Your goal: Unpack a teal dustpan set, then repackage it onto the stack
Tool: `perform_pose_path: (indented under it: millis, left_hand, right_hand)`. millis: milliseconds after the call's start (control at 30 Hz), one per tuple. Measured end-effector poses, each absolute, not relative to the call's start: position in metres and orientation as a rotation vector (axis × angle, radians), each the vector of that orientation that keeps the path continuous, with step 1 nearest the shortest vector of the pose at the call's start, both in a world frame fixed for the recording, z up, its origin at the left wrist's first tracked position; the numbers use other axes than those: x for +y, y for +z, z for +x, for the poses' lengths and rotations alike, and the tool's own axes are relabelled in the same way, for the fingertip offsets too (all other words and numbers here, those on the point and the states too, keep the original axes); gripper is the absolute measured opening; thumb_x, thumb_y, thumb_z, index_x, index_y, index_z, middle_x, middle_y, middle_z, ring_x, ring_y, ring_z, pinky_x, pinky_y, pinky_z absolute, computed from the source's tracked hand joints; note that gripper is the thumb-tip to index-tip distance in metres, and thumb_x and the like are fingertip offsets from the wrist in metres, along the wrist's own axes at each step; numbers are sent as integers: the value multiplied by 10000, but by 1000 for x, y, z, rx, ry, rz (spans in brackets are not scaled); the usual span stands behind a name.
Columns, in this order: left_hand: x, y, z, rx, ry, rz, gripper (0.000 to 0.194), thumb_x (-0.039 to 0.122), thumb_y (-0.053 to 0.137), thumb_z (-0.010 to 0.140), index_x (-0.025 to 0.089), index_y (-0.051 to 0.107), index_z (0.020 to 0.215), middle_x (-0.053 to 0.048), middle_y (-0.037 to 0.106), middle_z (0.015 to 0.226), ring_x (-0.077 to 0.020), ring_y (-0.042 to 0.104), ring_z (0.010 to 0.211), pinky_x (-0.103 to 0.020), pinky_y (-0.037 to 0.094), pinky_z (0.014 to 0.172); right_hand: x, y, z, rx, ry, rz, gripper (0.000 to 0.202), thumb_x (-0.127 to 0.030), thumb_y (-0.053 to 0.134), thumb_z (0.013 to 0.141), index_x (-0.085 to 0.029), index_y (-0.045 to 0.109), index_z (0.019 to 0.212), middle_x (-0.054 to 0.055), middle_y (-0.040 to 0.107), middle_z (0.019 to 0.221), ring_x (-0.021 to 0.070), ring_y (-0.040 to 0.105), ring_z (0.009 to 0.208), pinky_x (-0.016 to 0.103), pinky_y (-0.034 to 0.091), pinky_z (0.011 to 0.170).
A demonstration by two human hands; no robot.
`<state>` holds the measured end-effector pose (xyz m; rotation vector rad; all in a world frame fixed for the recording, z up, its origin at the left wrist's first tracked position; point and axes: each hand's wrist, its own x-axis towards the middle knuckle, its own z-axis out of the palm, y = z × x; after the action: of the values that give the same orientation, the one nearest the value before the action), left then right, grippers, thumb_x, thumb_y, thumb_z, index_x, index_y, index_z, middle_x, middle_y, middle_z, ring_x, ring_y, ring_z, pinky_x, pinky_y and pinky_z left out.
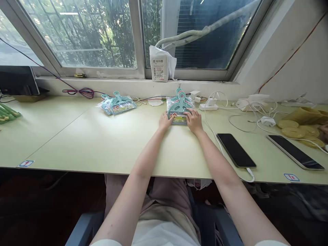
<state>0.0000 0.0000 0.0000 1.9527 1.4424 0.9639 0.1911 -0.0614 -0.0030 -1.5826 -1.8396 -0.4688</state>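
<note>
A stack of teal plastic items in clear packets [179,105] lies at the far middle of the pale green table [102,143]. My left hand [164,121] grips the stack's near left corner. My right hand [193,120] rests on its near right side, fingers over the printed label. A second, smaller pile of the same teal packets [118,104] lies apart to the left, untouched.
Two black phones [235,150] [294,151] lie on the right, with white chargers and cables [256,109] behind them. Yellow round pieces [297,130] sit far right. A white bag [161,65] stands on the window sill. Green items [7,114] lie at the left edge.
</note>
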Motion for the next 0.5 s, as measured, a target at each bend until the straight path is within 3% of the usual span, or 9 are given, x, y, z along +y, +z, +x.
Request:
perform_pose_path:
  millis: [233, 500]
  left_hand:
    - [1, 2, 0, 1411, 1020, 1849, 599, 430, 562, 926, 128, 410, 1421, -196, 488, 1461, -279, 459, 1371, -385, 353, 1119]
    - [-5, 7, -5, 1464, 1295, 1660, 445, 503, 366, 1007, 213, 451, 1333, -126, 559, 1355, -217, 527, 1283, -360, 383, 1079]
  right_hand:
    - [-65, 0, 186, -1901, -579, -1553, 375, -346, 324, 1036, -230, 642, 1196, 112, 558, 1429, 279, 441, 1358, 467, 335, 1079]
    - [-69, 4, 181, -1935, -655, -1491, 389, -357, 308, 1047, -229, 656, 1163, 109, 584, 1399, 256, 471, 1332, 465, 277, 1121]
